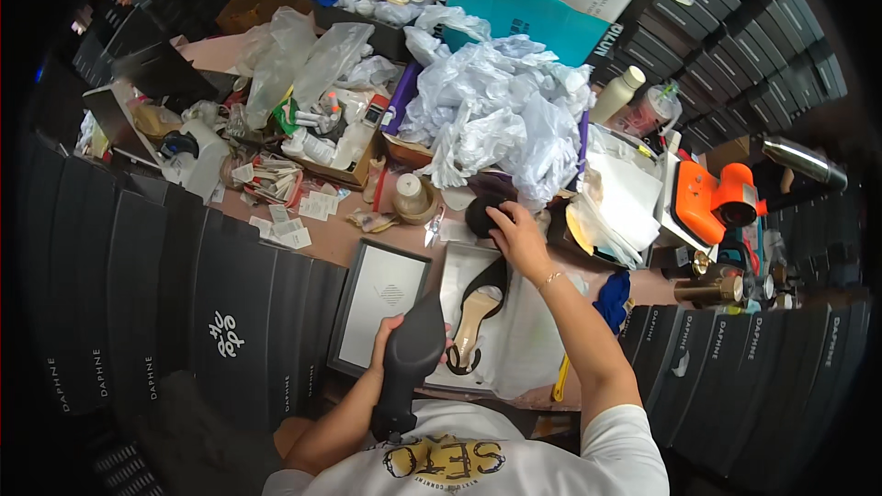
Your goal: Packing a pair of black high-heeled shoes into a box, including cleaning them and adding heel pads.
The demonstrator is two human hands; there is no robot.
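My left hand is closed around a black pointed shoe, its dark sole turned up, in front of my chest. Farther ahead, my right hand has its fingers on a round black object; its exact kind is unclear. Between my arms, a grey shoebox with white inside holds the other black shoe, pointed, with a beige insole facing up and a strap at the heel. White tissue paper spreads over the box's right side. To the left leans the box lid, white inside with a dark rim.
A big heap of crumpled white plastic bags fills a purple box beyond my hands. A jar, a carton of bottles and tags lie left. An orange device stands right. Stacked dark shoeboxes flank both sides.
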